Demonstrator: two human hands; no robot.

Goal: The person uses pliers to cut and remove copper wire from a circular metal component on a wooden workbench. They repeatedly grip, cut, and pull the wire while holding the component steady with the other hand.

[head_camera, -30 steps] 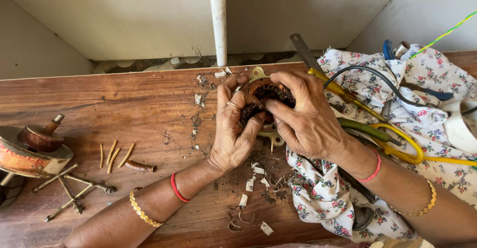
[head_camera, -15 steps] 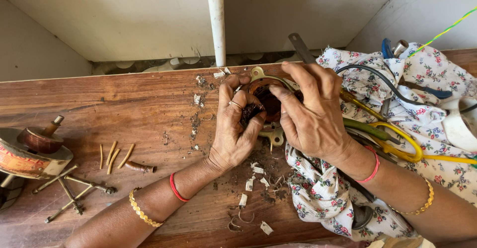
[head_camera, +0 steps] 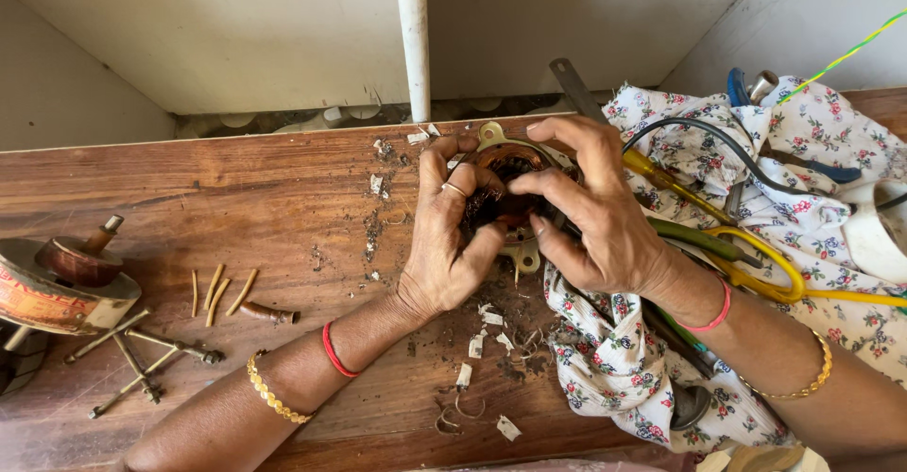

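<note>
Both hands work on a small motor stator point(head_camera: 510, 184), a round metal frame with brass-coloured lugs and dark copper winding, resting on the wooden bench point(head_camera: 236, 207) just in front of the white pipe point(head_camera: 413, 37). Left hand point(head_camera: 452, 236) is clenched around the stator's near-left side, thumb pressed under it. Right hand point(head_camera: 595, 212) grasps the stator from the right, fingertips dug into the winding at the centre.

Risks, as judged:
- Fingertips in the winding: stiff wire ends could prick or cut; bare hands, no protection seen.
- Stator sits on loose debris; a hard pull could make it skid or tip toward the pipe.
- Paper scraps point(head_camera: 491, 335) and wire curls below the stator could get dragged under the wrists.

Surroundings, relative to the stator:
- Right: floral cloth point(head_camera: 661, 377) heaped with tools; yellow-handled scissors point(head_camera: 756, 264) touching the right wrist area, a dark cable and a flat metal file point(head_camera: 576, 85) running behind the right hand. These crowd the right forearm; a sweep of it could snag the cable.
- Far left: rotor with shaft point(head_camera: 80, 259) standing on a tape roll point(head_camera: 57, 297), well apart.
- Left: thin wooden slivers point(head_camera: 222, 288) and long bolts point(head_camera: 142, 359), well apart, not in the way.
</note>
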